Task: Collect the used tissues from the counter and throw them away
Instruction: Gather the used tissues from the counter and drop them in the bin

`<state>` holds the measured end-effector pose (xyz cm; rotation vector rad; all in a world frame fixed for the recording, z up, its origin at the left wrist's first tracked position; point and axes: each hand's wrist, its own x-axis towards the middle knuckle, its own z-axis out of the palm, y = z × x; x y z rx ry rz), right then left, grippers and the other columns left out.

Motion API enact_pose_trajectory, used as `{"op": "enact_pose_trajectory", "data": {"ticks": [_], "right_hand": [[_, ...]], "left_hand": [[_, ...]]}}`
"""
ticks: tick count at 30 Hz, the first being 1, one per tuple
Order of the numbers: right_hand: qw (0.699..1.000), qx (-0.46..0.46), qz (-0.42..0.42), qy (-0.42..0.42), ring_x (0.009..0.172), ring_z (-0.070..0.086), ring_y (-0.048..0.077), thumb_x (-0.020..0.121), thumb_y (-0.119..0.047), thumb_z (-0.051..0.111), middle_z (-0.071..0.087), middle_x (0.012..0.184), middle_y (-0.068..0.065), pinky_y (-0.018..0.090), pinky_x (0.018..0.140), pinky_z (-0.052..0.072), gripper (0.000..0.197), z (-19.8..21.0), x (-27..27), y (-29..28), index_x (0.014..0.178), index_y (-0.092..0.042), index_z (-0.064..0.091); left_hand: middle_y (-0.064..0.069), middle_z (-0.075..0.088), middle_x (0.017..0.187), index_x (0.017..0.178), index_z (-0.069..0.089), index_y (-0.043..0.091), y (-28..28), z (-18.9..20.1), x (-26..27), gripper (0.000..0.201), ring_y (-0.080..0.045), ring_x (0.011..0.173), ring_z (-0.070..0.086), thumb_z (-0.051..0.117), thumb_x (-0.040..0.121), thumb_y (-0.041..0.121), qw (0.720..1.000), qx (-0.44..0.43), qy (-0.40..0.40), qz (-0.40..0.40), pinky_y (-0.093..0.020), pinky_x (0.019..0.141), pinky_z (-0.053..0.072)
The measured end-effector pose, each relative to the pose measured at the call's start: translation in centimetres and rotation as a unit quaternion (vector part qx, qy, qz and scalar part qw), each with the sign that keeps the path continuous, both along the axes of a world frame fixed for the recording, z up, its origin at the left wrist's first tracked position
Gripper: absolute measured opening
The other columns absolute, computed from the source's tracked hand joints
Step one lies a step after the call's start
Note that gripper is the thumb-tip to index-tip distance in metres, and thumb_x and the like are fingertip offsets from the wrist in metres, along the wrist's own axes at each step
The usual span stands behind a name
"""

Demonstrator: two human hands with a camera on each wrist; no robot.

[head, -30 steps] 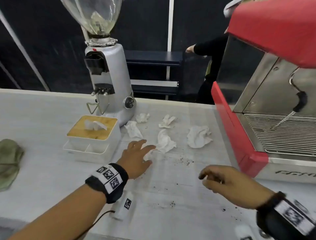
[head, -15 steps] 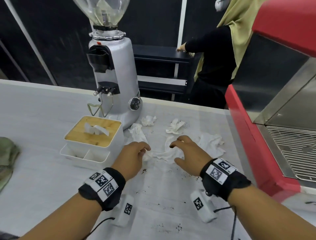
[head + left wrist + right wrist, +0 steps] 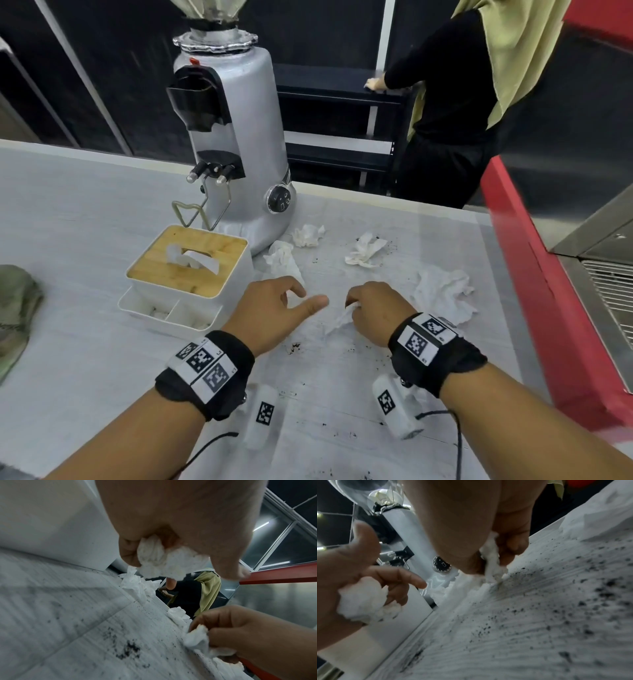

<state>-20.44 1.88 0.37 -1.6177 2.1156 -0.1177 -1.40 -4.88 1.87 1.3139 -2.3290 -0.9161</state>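
1. Left hand (image 3: pixel 274 310), fingers curled round a balled tissue (image 3: pixel 164 559), thumb sticking out; feather-light, squashy, no slipping likely.
2. Right hand (image 3: pixel 371 308), pinching a tissue strip (image 3: pixel 340 317) half off the counter (image 3: pixel 85 219); probably tears if yanked.
3. Loose tissues: by the grinder (image 3: pixel 236 144) at (image 3: pixel 282 258) and (image 3: pixel 308 234), mid-counter (image 3: pixel 364 250), big one far right (image 3: pixel 443 294). Best grabbed by scrunching the middle.

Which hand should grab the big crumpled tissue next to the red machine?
Probably the right hand: the big crumpled tissue lies just beside it. The left hand, already holding a wad, is farther away.
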Motion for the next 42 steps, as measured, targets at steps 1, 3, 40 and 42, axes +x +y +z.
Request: {"op": "enact_pose_trajectory", "data": {"ticks": [1, 3, 40, 42], "right_hand": [[1.0, -0.02, -0.009, -0.01, 0.095, 0.059, 0.023, 0.094, -0.013, 0.04, 0.06, 0.107, 0.005, 0.03, 0.076, 0.045, 0.027, 0.0, -0.1, 0.4, 0.107, -0.018, 0.063], [0.998, -0.047, -0.019, -0.022, 0.08, 0.056, 0.022, 0.097, -0.019, 0.035, 0.057, 0.086, 0.004, 0.032, 0.067, 0.04, 0.026, 0.0, -0.5, 1.1, 0.089, -0.012, 0.058], [0.952, -0.052, -0.302, -0.027, 0.105, 0.06, 0.025, 0.083, -0.041, 0.073, 0.035, 0.142, 0.008, 0.03, 0.088, 0.048, 0.074, -1.4, -9.3, 5.8, 0.146, -0.028, 0.034], [0.961, -0.005, -0.277, -0.006, 0.106, 0.06, 0.024, 0.084, -0.042, 0.07, 0.04, 0.139, 0.007, 0.028, 0.085, 0.047, 0.066, -1.7, -9.5, 5.7, 0.141, -0.026, 0.042]], "left_hand": [[0.012, 0.05, 0.065, 0.093, 0.064, 0.032, 0.0, 0.2, -0.1, 0.051, -0.003, 0.06, 0.048, 0.06, 0.064, 0.074, 1.0, -0.001, -0.016, -0.003, -0.019, 0.055, 0.037], [0.015, 0.053, 0.074, 0.104, 0.061, 0.034, -0.2, 0.4, -0.5, 0.061, 0.001, 0.07, 0.053, 0.064, 0.059, 0.075, 0.999, -0.013, -0.035, -0.007, -0.016, 0.06, 0.04], [0.004, 0.045, 0.059, 0.06, 0.044, 0.016, -4.1, 0.4, -5.5, 0.045, -0.016, 0.064, 0.047, 0.054, 0.087, 0.05, 0.997, -0.06, -0.045, 0.022, -0.027, 0.062, 0.033], [0.005, 0.042, 0.062, 0.059, 0.04, 0.018, -4.5, 0.8, -5.6, 0.041, -0.01, 0.058, 0.043, 0.062, 0.083, 0.042, 0.996, -0.078, -0.039, 0.026, -0.021, 0.055, 0.029]]}}
